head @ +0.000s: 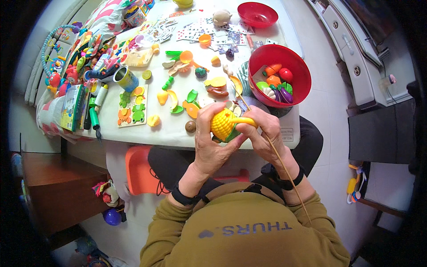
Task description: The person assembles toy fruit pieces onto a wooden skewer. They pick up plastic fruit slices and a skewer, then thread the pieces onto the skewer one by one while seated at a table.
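Note:
Just over the table's near edge, my left hand (211, 143) cups a yellow toy corn cob (221, 122) with green leaves at its base. My right hand (267, 128) pinches a yellow curved handle-like piece (244, 120) against the cob's right side. It also holds a long thin brown stick (283, 163), which runs from the toy food past the right wrist to the sleeve. Whether the curved piece is joined to the cob cannot be told. Just beyond my hands lie a toy sausage piece (217, 92) and an orange-yellow curved slice (236, 85). A brown round toy (190, 126) sits left of my left hand.
A red bowl (306, 78) of toy vegetables stands at the right, another red bowl (258, 15) behind it. Playing cards (188, 33) lie at the back. A wooden animal puzzle (132, 106), a metal cup (126, 78), books (71, 107) and many toys occupy the left.

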The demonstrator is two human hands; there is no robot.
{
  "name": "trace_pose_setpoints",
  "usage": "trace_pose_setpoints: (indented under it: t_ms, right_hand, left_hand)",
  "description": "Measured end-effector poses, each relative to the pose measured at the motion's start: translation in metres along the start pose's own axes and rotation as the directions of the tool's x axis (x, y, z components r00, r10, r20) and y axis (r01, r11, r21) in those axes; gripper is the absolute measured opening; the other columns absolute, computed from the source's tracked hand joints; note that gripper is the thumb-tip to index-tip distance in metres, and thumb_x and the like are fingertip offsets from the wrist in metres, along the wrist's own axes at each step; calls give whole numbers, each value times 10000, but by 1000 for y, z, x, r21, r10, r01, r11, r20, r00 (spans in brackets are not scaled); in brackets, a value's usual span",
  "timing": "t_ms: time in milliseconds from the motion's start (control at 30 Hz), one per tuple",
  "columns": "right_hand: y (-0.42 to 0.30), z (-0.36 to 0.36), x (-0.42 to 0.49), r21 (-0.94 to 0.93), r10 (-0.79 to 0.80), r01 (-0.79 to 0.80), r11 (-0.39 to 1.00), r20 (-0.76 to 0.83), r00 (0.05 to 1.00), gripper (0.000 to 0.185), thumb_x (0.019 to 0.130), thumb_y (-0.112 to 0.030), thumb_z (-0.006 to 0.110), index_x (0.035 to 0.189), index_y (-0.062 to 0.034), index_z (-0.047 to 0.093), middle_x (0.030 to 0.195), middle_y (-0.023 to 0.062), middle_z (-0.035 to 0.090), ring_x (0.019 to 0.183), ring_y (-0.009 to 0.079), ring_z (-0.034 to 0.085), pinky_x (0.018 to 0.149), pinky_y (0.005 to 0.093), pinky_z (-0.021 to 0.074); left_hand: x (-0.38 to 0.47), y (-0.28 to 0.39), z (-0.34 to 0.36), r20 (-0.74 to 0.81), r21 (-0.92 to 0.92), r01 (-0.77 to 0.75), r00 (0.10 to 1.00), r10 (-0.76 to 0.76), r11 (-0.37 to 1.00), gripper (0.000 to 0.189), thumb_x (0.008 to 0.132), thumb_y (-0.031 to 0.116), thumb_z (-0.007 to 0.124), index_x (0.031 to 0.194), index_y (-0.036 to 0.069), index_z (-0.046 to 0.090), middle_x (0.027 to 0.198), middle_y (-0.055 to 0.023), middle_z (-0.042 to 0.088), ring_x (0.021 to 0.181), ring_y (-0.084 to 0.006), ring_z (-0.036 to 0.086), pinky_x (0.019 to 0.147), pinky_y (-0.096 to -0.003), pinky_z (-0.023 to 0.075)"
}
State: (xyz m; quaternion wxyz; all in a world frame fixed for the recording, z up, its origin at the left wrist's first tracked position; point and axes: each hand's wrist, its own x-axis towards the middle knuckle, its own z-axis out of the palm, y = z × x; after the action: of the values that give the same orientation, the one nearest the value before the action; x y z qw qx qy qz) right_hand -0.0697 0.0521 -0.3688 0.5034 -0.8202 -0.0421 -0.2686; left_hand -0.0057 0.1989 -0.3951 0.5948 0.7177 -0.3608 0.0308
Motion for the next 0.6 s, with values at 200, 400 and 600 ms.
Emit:
trace_pose_setpoints:
  t_ms: [200, 400, 600]
  right_hand:
    - [0, 11, -3, 103, 178, -179, 978, 24, 984, 231, 963, -176, 485, 825, 2, 531, 618, 162, 465, 532, 343, 491, 495, 372, 383]
    - [6, 27, -7, 77, 59, -67, 995, 101, 993, 266, 950, -159, 490, 741, 5, 473, 614, 194, 448, 542, 382, 491, 481, 403, 373]
    - [6, 42, -8, -23, 106, -104, 994, 93, 990, 281, 953, -159, 459, 723, 3, 470, 630, 202, 474, 575, 390, 531, 491, 427, 394]
  left_hand:
    - [-5, -1, -6, 92, -390, 228, 974, -209, 892, 894, 677, 332, 828, 1373, 54, 340, 1188, -130, 504, 1070, -199, 522, 938, -337, 433]
    - [-17, -11, -15, 27, -268, 271, 961, -274, 925, 804, 807, 561, 625, 1307, -11, 359, 957, -90, 588, 865, -158, 573, 752, -290, 472]
    - [-22, -19, -12, -102, -76, 328, 937, -335, 942, 779, 880, 718, 172, 1021, 31, 511, 811, -94, 596, 767, -217, 600, 697, -326, 461]
